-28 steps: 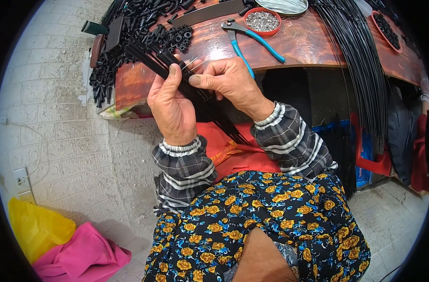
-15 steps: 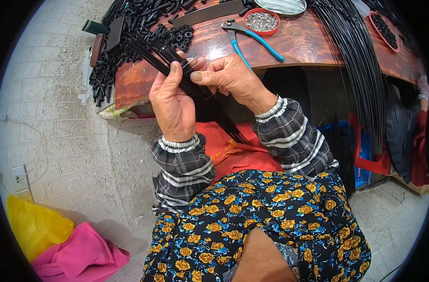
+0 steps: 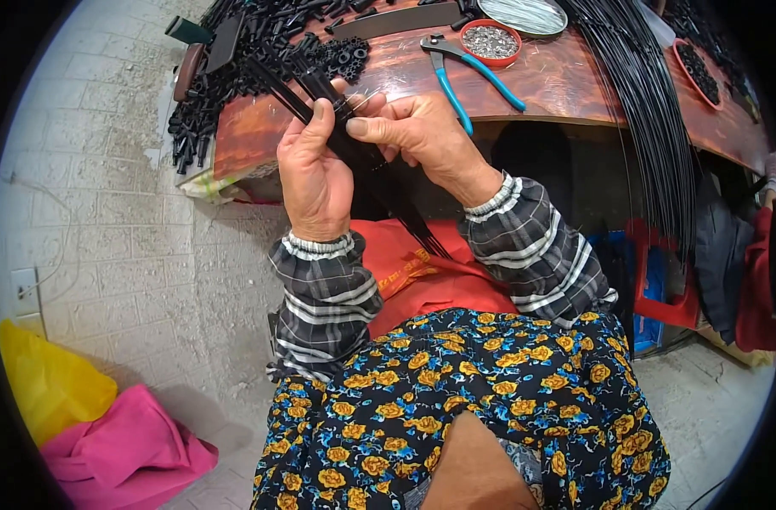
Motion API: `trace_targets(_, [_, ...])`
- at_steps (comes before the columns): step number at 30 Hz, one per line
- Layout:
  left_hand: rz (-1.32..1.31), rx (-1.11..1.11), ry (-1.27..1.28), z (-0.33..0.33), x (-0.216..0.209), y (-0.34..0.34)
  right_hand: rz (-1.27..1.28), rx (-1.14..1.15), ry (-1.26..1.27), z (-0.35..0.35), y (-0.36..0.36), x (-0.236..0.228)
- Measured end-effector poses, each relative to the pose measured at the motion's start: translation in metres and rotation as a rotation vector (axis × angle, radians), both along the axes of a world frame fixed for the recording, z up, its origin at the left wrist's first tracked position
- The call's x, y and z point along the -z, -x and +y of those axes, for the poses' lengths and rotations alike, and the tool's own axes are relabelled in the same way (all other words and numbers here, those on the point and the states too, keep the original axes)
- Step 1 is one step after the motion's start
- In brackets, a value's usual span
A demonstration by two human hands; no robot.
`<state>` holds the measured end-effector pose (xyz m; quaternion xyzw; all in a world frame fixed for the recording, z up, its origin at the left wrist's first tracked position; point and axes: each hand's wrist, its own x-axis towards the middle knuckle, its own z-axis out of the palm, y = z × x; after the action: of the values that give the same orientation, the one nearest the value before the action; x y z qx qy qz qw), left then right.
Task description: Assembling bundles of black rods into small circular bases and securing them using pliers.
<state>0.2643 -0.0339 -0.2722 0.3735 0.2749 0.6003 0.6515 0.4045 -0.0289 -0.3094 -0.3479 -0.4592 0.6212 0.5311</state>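
Observation:
My left hand (image 3: 314, 187) is closed around a bundle of thin black cables (image 3: 405, 217) with thicker black ends, held slantwise above my lap. The thick ends point up and left, and the thin cables trail down onto a red cloth (image 3: 405, 276). Against the bundle's middle, my right hand (image 3: 434, 140) is closed in a pinch, thumb toward the left fingers. A fine pale wire (image 3: 364, 96) sticks up between the hands; the right fingertips seem to grip it, though the exact grip is partly hidden.
On the wooden table (image 3: 396, 76) lie blue-handled pliers (image 3: 481, 72), a red dish (image 3: 517, 56) of small metal pieces, and a round tray (image 3: 528, 30) of pale wires. Black fittings (image 3: 235, 110) heap up at left. Long black cables (image 3: 651, 127) hang over the front edge at right.
The view has shifted slightly, so the table's things sit further right. My hands stay together at the bundle; the right fingers have moved slightly around the fine wire.

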Motion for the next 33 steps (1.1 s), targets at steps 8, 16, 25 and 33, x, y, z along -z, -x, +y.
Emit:
trace_targets(8, [0.004, -0.040, -0.053, 0.003, 0.012, 0.010, 0.020, -0.026, 0.002, -0.004, 0.004, -0.004])
trace_targets(16, [-0.032, -0.052, -0.002, -0.001, 0.014, 0.010, 0.022, -0.068, -0.006, -0.002, -0.001, 0.001])
trace_targets(25, [-0.041, -0.052, 0.017, 0.003, 0.016, 0.010, 0.016, -0.105, 0.005, 0.004, -0.004, 0.001])
trace_targets(33, [-0.059, -0.053, 0.036, 0.003, 0.011, 0.002, 0.037, -0.134, 0.052, 0.011, -0.006, 0.005])
